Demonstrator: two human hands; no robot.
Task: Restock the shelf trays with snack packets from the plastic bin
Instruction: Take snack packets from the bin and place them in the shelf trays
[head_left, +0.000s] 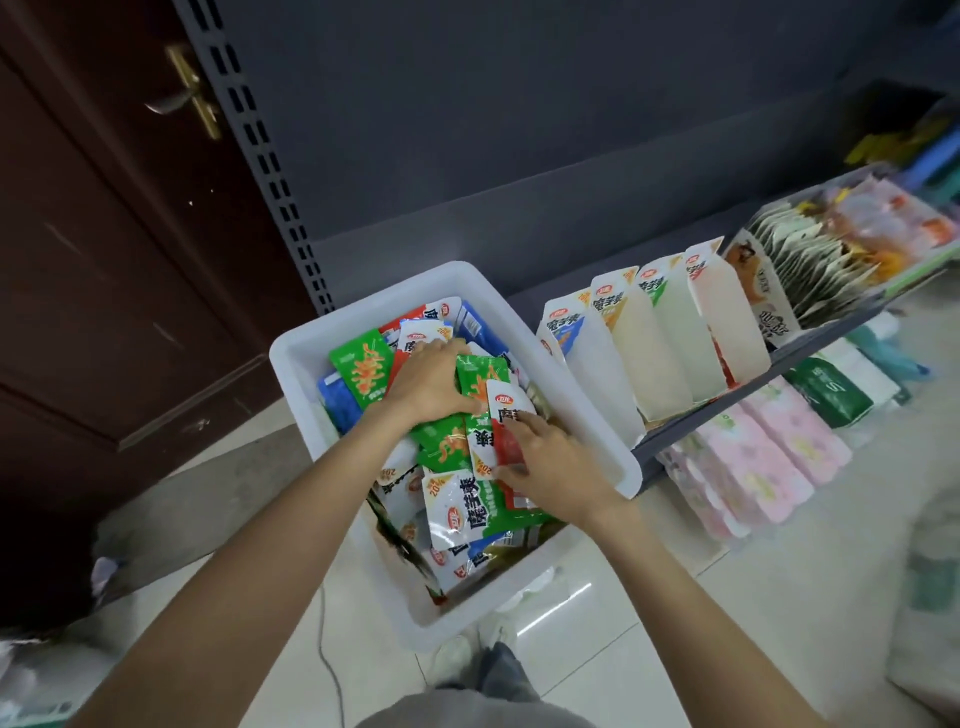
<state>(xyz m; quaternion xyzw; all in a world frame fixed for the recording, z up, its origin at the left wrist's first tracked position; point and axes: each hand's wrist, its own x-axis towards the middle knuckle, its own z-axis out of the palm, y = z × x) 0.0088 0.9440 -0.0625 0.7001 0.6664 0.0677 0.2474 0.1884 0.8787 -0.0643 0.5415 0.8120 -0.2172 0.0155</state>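
Landmark: white plastic bin (524, 603), full of loose snack packets (467, 509). Inside the bin's near right part, the right hand (550, 462) pinches a red-and-white packet (506, 421) at its edge. Further in, at the bin's centre, the left hand (431, 379) lies fingers-down, gripping green packets (480, 376). Right of the bin and beyond it, the white shelf trays (660, 338) stand in a row.
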